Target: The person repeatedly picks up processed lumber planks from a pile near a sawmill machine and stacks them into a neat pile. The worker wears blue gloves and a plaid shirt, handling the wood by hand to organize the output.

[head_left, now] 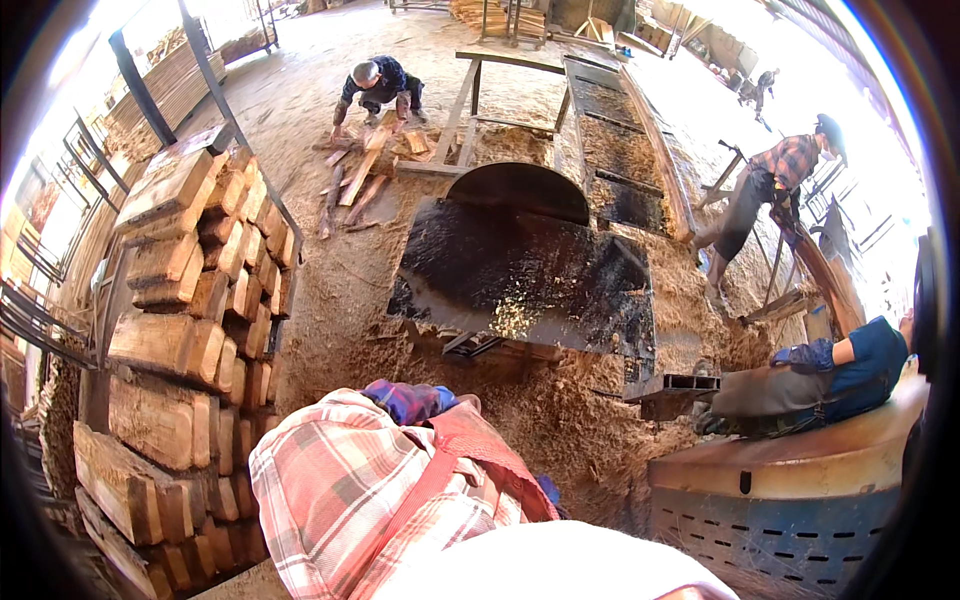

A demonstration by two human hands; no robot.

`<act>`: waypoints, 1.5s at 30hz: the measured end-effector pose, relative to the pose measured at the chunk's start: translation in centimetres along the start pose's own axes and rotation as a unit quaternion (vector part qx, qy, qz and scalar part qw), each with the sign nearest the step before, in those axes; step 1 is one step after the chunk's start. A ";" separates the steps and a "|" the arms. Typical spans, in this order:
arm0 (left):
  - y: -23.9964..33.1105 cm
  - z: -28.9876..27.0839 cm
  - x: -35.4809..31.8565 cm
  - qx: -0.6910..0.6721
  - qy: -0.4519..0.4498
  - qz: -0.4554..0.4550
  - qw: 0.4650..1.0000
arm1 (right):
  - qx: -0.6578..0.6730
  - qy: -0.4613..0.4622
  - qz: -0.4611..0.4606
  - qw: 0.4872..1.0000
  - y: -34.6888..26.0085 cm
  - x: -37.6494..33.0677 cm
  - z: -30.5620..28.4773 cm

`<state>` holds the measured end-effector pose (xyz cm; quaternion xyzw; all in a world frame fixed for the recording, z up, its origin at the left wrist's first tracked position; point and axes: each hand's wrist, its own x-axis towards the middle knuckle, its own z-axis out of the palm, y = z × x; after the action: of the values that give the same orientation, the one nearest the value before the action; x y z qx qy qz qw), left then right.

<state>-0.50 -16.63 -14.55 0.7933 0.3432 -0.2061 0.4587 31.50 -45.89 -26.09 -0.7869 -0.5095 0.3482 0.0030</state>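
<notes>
Neither my left hand nor my right hand shows; my own body covers the lower middle of the view. My pink-and-cream plaid shirt (330,470) fills that area, with a red strap (425,505) across it. Past the shirt, blue and purple patterned cloth (410,402) sticks out, and a small blue patch (548,488) shows farther right. Whether a hand is inside either one is hidden. Ahead of me stands a dark metal table (500,265) with pale sawdust on its top. A large dark half-round plate (520,190) rises at its far edge.
At left rises a tall stack of thick sawn timber (160,420). A crouching person (380,85) handles loose wood strips (365,165). Right, a standing person (780,180) holds a long board (835,285); nearer, another person with a dark glove (805,355) is beside a blue slotted metal housing (770,530).
</notes>
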 end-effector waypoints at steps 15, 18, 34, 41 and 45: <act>-0.6 -1.0 0.3 0.011 -0.005 -0.002 1.000 | 0.069 -0.012 0.070 0.995 -5.3 -3.2 -6.6; -0.7 -1.3 0.5 0.013 -0.006 0.001 1.000 | 0.134 0.018 0.077 0.988 -4.2 -2.3 -5.1; -4.9 -3.2 3.1 0.027 -0.073 -0.036 0.996 | 0.048 0.006 0.053 0.997 -5.4 -0.6 -5.4; -11.4 -3.2 4.1 -0.091 -0.031 0.159 0.983 | 0.248 -0.035 0.170 0.953 -10.1 -0.3 -9.8; -11.8 -4.2 1.0 -0.100 -0.021 0.164 0.981 | 0.361 -0.016 0.224 0.905 -13.3 0.9 -10.8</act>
<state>-8.44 -8.58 -19.98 0.7844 0.2181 -0.1094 0.5702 27.03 -35.03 -13.66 -0.8198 -0.1596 0.5120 0.2007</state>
